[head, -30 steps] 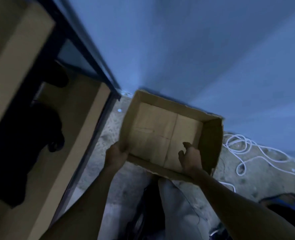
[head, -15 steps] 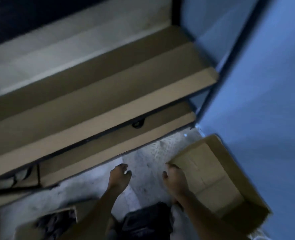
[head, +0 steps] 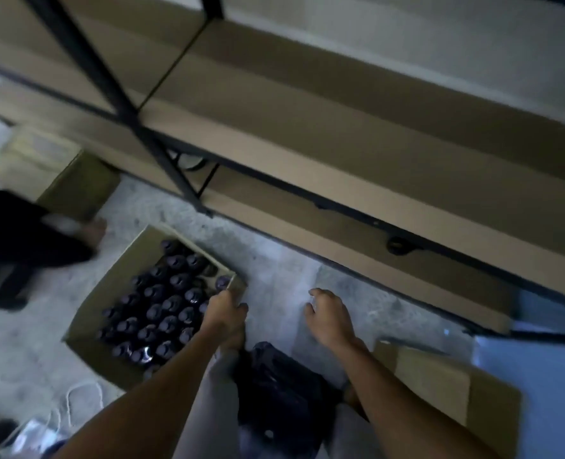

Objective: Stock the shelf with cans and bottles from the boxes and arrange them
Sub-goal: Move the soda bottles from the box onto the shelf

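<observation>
The person's left hand (head: 225, 314) is gripping the near right corner of an open brown cardboard box (head: 109, 293) on the grey concrete floor (head: 274, 276), fingers curled over its rim, probably to drag the box closer to the shelving or to steady it before unloading. The right hand (head: 329, 318) is hovering just above the bare floor beside it, fingers loosely bent and holding nothing, seemingly readying to help. The box is holding many dark bottles with dark caps (head: 162, 303), standing upright in tight rows and nearly filling it. At the near right, a second brown cardboard box (head: 440, 385) is lying partly out of view; its contents cannot be told. Further off, the low black-framed shelf with tan boards (head: 340, 154) is waiting, the boards in sight showing no bottles yet. Beyond the bottle box on the left, another cardboard carton (head: 52, 167) is sitting closed beside the shelf.
</observation>
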Demonstrator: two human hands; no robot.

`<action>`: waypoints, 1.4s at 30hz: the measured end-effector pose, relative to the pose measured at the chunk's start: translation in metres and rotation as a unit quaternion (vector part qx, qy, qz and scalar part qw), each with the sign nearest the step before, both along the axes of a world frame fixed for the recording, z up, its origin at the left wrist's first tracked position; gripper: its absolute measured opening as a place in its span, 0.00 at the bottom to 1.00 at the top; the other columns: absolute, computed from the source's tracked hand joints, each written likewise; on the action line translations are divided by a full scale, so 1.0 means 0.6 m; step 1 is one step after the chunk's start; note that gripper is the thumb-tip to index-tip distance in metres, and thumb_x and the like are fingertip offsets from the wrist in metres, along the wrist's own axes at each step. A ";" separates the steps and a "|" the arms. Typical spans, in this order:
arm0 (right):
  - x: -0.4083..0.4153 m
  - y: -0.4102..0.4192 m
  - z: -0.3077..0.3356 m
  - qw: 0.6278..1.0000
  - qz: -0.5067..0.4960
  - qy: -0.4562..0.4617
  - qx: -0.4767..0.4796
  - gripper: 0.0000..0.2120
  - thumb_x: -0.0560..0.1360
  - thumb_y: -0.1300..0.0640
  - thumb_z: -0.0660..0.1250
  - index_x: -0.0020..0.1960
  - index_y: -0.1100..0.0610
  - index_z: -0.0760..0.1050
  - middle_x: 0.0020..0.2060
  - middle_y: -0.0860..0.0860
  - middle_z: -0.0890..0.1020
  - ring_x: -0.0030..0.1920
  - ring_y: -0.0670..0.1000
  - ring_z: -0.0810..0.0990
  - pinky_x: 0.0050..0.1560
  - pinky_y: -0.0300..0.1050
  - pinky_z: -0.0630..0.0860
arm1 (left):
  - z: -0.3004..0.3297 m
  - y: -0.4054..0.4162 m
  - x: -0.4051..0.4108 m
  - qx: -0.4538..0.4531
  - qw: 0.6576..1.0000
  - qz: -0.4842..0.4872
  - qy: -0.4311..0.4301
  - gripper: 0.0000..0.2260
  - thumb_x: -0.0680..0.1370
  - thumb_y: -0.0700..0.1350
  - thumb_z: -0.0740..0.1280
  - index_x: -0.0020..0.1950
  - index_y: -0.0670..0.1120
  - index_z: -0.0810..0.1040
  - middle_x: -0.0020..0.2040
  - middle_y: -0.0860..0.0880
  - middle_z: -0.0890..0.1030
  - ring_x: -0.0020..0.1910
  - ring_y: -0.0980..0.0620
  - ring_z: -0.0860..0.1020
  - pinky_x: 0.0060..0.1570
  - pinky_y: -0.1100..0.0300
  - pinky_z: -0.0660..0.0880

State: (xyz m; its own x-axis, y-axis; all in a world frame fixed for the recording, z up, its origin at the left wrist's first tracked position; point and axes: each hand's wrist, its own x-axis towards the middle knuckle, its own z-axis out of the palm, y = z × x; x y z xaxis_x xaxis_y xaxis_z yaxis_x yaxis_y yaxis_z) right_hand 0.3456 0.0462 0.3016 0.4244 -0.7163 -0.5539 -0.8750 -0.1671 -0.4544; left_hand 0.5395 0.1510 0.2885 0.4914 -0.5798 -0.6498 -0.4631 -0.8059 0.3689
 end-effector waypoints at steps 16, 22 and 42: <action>0.454 0.027 -0.219 0.952 0.302 0.042 0.010 0.15 0.79 0.58 0.64 0.62 0.65 0.76 0.57 0.63 0.80 0.57 0.64 0.78 0.55 0.56 0.77 | -0.224 0.354 0.253 0.092 0.910 0.404 -0.006 0.09 0.74 0.43 0.67 0.50 0.40 0.81 0.49 0.35 0.82 0.51 0.34 0.79 0.47 0.51 0.73; 0.564 0.035 -0.333 0.947 0.317 0.051 -0.020 0.18 0.78 0.60 0.63 0.66 0.66 0.72 0.61 0.64 0.77 0.61 0.64 0.75 0.58 0.54 0.74 | -0.320 0.407 0.304 0.119 0.859 0.495 -0.058 0.12 0.74 0.43 0.67 0.54 0.37 0.78 0.51 0.34 0.81 0.51 0.34 0.79 0.48 0.47 0.75; 0.640 0.038 -0.450 0.982 0.117 0.123 -0.083 0.06 0.79 0.64 0.62 0.50 0.64 0.77 0.53 0.66 0.80 0.52 0.65 0.79 0.42 0.49 0.72 | -0.397 0.444 0.360 0.162 0.749 0.633 -0.108 0.09 0.75 0.36 0.66 0.53 0.37 0.80 0.49 0.35 0.81 0.51 0.36 0.80 0.47 0.49 0.74</action>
